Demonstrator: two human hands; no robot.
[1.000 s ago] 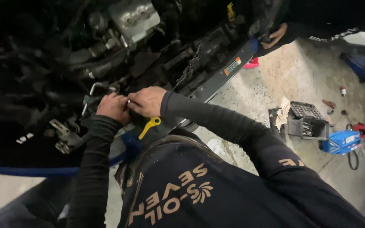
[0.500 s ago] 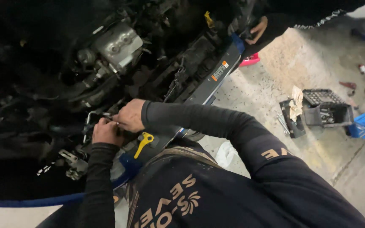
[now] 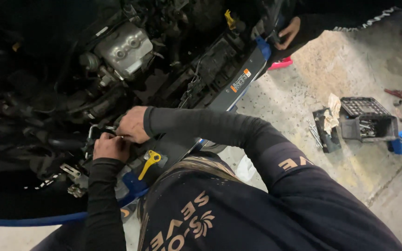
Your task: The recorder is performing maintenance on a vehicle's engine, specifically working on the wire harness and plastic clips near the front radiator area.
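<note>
Both hands work in a tight pocket: black hoses crowd above, a metal bracket below, a yellow handle just beside.

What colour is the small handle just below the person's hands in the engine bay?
Yellow: the dipstick-like handle shows clearly in the head view.

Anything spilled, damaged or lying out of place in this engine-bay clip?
Mostly tidy. Loose metal tools lie scattered on the concrete floor beside the black plastic crate, a crumpled rag draped nearby. Both hands, left hand and right hand, meet at a metal bracket; no spill visible.
</note>
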